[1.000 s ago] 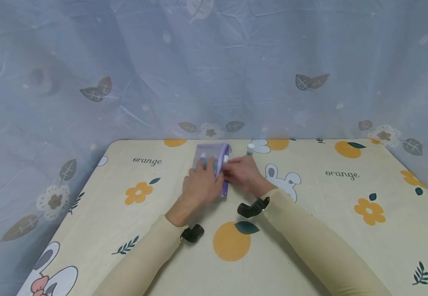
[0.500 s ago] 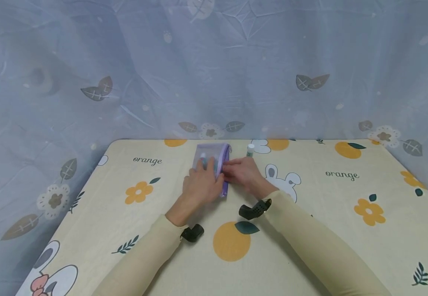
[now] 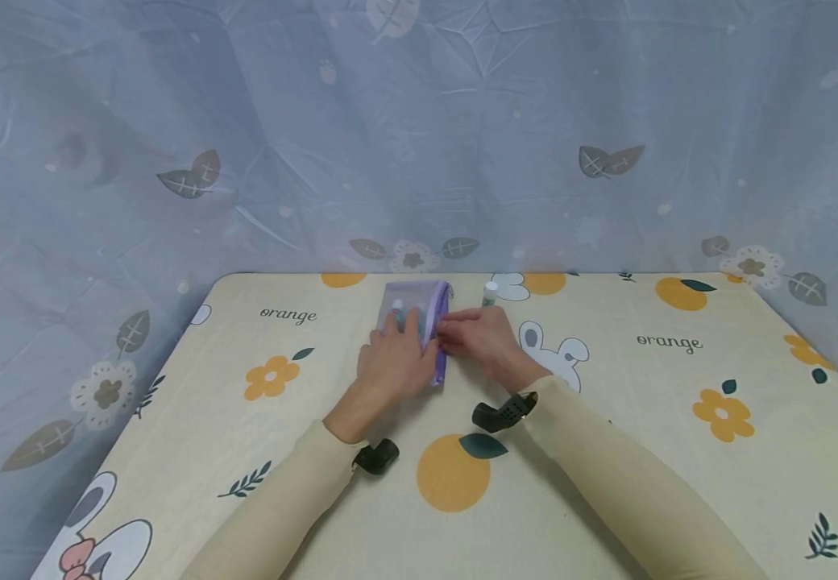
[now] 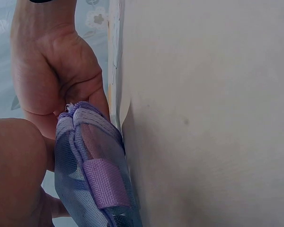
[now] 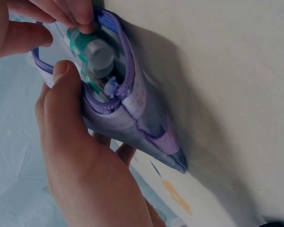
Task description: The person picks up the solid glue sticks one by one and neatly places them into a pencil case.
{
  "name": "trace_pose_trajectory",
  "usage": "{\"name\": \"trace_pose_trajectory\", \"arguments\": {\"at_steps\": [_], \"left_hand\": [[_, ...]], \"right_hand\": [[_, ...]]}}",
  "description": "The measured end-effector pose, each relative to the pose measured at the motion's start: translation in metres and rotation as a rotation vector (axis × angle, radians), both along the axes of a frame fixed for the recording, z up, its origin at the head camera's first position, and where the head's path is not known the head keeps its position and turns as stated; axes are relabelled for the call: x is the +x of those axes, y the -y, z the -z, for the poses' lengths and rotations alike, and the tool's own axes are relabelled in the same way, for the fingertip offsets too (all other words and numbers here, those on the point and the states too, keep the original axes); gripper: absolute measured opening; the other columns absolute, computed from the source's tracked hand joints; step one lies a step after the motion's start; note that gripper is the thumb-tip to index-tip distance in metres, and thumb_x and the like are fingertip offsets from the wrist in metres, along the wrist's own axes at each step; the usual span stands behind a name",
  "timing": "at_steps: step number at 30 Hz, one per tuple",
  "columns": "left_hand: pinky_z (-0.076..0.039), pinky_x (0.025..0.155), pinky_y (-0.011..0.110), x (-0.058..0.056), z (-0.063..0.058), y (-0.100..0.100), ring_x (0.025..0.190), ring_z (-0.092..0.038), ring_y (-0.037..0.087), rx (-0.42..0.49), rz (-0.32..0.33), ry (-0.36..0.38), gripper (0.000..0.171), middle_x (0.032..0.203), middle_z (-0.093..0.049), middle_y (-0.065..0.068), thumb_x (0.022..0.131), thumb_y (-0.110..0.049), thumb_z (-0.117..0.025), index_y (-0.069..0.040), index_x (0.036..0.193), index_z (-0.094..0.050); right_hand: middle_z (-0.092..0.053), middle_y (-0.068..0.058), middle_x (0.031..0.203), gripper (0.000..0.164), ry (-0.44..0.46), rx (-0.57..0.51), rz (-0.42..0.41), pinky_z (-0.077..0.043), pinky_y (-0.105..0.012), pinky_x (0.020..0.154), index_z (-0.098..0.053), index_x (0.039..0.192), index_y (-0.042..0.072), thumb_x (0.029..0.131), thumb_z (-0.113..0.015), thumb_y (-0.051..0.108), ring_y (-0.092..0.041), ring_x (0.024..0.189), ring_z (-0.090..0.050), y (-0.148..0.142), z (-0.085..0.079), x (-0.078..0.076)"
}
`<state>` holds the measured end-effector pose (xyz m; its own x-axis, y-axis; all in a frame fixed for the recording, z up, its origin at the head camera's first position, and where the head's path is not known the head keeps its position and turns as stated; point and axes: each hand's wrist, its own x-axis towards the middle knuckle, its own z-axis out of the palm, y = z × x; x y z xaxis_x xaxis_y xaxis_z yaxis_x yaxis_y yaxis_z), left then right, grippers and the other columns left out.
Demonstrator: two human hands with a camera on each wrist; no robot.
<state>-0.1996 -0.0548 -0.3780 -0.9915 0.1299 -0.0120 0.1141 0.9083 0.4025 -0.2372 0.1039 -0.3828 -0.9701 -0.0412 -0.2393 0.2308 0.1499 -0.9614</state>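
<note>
A purple mesh zipper pouch (image 3: 441, 304) stands on its side, its mouth facing right. My left hand (image 3: 395, 358) grips it, thumb at the rim and fingers spread over the mesh. In the right wrist view, a green glue stick (image 5: 92, 53) with a pale end lies inside the mouth. My right hand (image 3: 479, 334) reaches in at the opening; one fingertip touches the stick, and the thumb stands apart from it. Another stick's cap (image 3: 398, 305) shows through the mesh. The left wrist view shows the pouch end with its purple tab (image 4: 105, 183).
Behind my right hand a glue stick with a white cap (image 3: 490, 292) stands upright. The table (image 3: 578, 483) has a cream cloth printed with oranges and rabbits. A blue-grey printed curtain (image 3: 419, 137) hangs along its far edge.
The white cap that showed at the pouch mouth one second ago has gone from sight into the pouch. My right hand has shifted slightly right; the left hand stays put.
</note>
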Motion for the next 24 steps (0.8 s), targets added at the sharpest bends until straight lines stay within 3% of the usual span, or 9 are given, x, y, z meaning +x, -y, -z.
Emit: {"name": "trace_pose_trajectory", "arguments": {"at_steps": [14,24], "left_hand": [[-0.047,0.107,0.065,-0.002,0.002,0.0,0.135,-0.052,0.053,-0.001,-0.002,0.009,0.07,0.169,-0.032,0.027,0.109,-0.047,-0.044,-0.014,0.167,-0.027],[-0.048,0.105,0.065,0.0,-0.001,-0.001,0.133,-0.053,0.053,-0.015,0.003,0.004,0.07,0.168,-0.033,0.027,0.109,-0.048,-0.044,-0.014,0.167,-0.028]], "right_hand": [[-0.075,-0.022,0.13,0.04,-0.047,0.013,-0.009,-0.06,-0.037,0.098,-0.068,0.137,0.0,0.1,-0.073,0.015,-0.032,0.12,-0.075,-0.007,0.001,0.003],[-0.072,-0.013,0.138,0.044,-0.224,0.079,-0.015,-0.054,-0.044,0.111,-0.067,0.142,0.01,0.1,-0.074,0.02,-0.028,0.13,-0.068,-0.012,0.001,0.006]]}}
